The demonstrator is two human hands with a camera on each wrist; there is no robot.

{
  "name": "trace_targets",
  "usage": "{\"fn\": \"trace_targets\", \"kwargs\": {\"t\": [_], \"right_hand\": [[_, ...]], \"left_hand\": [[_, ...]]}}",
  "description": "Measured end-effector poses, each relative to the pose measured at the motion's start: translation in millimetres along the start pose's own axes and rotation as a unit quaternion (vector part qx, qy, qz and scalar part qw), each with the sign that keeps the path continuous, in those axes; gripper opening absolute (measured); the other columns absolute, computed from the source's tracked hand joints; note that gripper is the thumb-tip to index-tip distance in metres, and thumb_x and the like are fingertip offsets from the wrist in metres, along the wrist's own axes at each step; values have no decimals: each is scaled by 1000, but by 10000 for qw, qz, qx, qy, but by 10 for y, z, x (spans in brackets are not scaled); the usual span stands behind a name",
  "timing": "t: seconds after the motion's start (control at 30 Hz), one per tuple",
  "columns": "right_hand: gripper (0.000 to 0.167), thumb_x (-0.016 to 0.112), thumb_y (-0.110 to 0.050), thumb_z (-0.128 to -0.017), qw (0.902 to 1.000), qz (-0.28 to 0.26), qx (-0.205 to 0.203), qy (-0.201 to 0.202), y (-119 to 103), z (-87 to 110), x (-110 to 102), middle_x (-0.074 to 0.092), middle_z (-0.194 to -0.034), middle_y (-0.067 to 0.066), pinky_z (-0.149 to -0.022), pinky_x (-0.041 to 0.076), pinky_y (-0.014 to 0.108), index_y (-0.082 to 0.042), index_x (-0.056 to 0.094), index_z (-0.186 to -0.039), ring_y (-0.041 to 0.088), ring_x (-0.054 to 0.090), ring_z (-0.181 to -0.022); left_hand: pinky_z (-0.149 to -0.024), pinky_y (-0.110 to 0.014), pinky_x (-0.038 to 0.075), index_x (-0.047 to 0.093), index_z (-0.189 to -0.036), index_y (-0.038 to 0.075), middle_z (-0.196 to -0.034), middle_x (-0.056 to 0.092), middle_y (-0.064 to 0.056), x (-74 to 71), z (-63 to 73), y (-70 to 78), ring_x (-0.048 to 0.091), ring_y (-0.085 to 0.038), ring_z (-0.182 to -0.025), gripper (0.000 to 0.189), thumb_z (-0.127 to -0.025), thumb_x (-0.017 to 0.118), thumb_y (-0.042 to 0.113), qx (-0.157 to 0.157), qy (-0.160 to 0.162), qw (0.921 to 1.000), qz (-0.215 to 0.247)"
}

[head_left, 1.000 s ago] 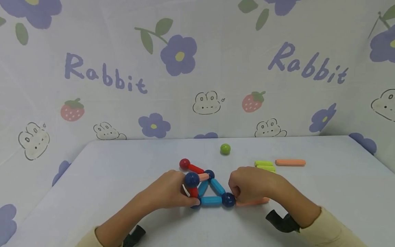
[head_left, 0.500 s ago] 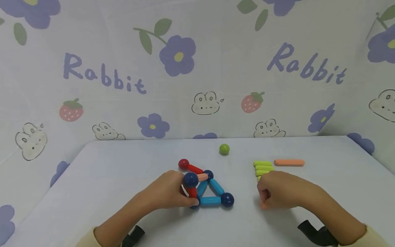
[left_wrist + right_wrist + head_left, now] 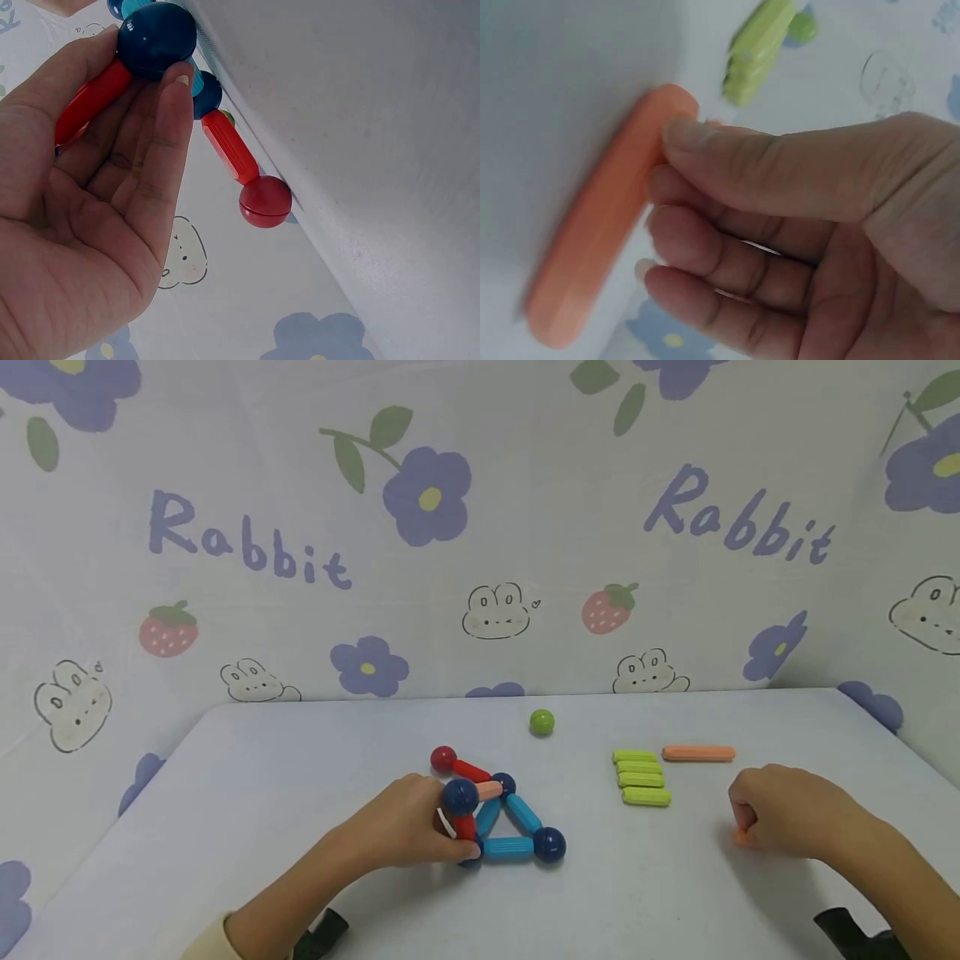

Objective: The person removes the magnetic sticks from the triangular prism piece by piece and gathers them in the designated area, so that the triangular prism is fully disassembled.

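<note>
My left hand (image 3: 412, 822) holds a magnetic ball-and-stick structure on the table. In the left wrist view its thumb and fingertips are at a dark blue ball (image 3: 156, 41), with a red stick (image 3: 94, 101) running along the palm. Light blue sticks (image 3: 508, 848) form a triangle with dark blue balls at its corners, one being the right-hand ball (image 3: 550, 845). Another red stick reaches back to a red ball (image 3: 443, 759). To the right, my right hand (image 3: 795, 814) pinches an orange stick (image 3: 604, 225) near one end, close over the table; the head view mostly hides this stick.
Several lime-green sticks (image 3: 642, 779) lie side by side between the structure and my right hand. Behind them is another orange stick (image 3: 699, 753). A green ball (image 3: 542, 722) sits near the table's back edge, before a patterned cloth (image 3: 525, 527).
My right hand has moved right, away from the structure, taking the orange stick along and uncovering the lime-green sticks. The left hand and the structure have stayed in place.
</note>
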State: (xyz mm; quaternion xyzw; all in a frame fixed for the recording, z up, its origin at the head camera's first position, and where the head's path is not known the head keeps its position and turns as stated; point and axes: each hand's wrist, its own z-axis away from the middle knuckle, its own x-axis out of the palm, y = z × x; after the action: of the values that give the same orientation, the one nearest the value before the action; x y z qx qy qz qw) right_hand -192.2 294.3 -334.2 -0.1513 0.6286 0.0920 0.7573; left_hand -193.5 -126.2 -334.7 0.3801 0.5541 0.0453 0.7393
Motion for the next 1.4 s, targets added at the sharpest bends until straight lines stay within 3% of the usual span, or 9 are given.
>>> {"fn": "trace_targets", "kwargs": {"t": [0.2,0.53,0.87,1.4], "right_hand": [[21,80,-7,-81,9997,-190,-89,147,133,-143,-19,51,-67,-5,-57,41,31,-14,61,-73,14,46,-64],[11,78,-10,-86,9975,-289,-108,635,103,-372,-9,59,-74,-5,-58,43,32,-15,70,-79,16,49,-67],[21,78,-15,-87,9916,-485,-376,1143,104,-532,49,54,-68,-6,-56,39,31,-15,62,-75,14,45,-64],[14,79,-16,-86,9910,-606,-149,1184,62,-621,37,57,-73,-5,-59,42,33,-13,66,-82,17,50,-69]], "left_hand": [[-62,-27,57,71,-100,4,-73,66,6,-3,7,-5,64,-10,-64,35,-77,89,25,25,43,10000,-49],[-61,-27,57,71,-101,4,-73,66,7,13,2,-8,64,-9,-64,37,-77,89,25,31,37,10000,-18],[-62,-27,57,72,-100,4,-73,66,6,7,-9,-13,64,-10,-64,36,-78,88,26,-91,-24,10000,29],[-62,-28,57,72,-99,4,-72,66,6,-5,-7,-4,63,-11,-64,34,-78,88,25,-145,-89,9998,72]]}}
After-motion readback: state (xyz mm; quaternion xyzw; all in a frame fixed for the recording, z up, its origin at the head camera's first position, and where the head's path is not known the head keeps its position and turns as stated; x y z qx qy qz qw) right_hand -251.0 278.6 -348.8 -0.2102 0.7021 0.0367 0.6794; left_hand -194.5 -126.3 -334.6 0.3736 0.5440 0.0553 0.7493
